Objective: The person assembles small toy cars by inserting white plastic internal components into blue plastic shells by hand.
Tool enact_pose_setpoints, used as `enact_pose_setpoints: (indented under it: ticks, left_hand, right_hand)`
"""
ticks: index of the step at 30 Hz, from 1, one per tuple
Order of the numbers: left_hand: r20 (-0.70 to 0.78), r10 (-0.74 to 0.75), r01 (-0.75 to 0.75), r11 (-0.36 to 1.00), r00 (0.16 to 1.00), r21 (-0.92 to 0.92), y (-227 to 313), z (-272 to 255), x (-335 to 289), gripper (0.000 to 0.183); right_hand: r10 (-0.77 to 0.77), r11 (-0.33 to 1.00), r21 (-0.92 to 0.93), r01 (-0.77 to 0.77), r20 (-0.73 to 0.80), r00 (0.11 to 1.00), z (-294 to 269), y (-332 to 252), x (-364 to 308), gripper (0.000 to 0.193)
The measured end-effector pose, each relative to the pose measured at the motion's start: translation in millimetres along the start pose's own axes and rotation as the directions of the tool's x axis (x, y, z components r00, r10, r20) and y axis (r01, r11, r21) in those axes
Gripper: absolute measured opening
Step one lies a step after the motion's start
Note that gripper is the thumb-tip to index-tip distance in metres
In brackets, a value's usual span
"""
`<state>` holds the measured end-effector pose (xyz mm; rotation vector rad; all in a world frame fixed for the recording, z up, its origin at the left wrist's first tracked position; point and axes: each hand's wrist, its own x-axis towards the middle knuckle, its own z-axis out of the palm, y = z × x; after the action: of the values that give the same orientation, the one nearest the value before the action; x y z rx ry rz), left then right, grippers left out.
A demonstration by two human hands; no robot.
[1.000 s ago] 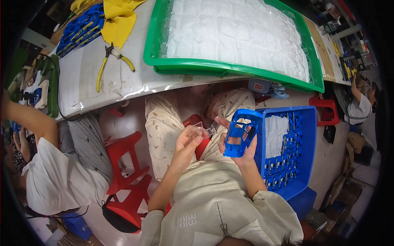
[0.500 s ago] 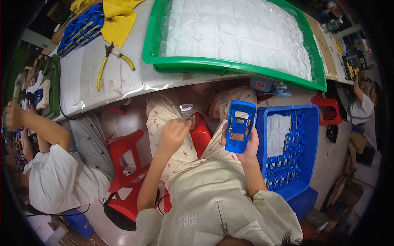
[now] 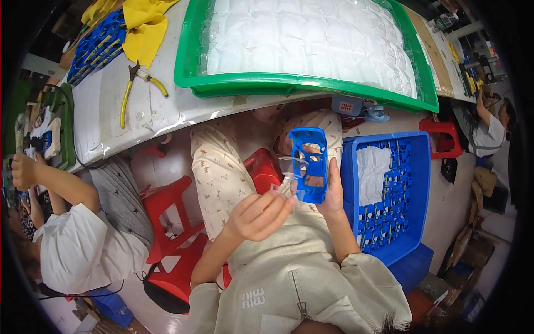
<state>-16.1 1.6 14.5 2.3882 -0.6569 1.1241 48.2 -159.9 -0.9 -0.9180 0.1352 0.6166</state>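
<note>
The left hand (image 3: 258, 216) pinches a clear plastic piece (image 3: 287, 186); the right hand (image 3: 332, 192) grips a blue car shell (image 3: 315, 163) by its right side. The shell should be light and stiff, perhaps slippery (it is rather glossy), and best held along its solid sides. The clear piece looks thin, probably brittle, safer by its edges. The shell is tilted, with open windows, left of a blue crate (image 3: 420, 195); whether the two parts touch, I cannot tell.
</note>
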Motion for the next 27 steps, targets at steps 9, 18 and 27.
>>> enact_pose_setpoints:
  ticks: [9, 18, 27]
  left_hand:
    - [0.216, -0.011, 0.027, 0.997, 0.976, -0.067, 11.5, 9.5, 11.9, 0.020]
    - [0.197, -0.057, 0.081, 0.990, 0.979, -0.115, 6.8, 14.5, 13.4, 0.023]
    - [0.117, 0.012, -0.021, 0.997, 0.993, 0.075, 9.3, 18.5, 8.7, 0.023]
  right_hand:
    - [-0.009, 0.999, -0.047, 0.011, 0.044, 0.999, -1.8, -5.0, -2.0, 0.050]
    - [-0.113, 0.977, -0.176, 0.118, 0.038, 0.993, -2.8, 4.7, -1.6, 0.053]
    - [-0.103, 0.968, -0.224, 0.111, 0.047, 0.994, -0.1, 6.4, -2.0, 0.049]
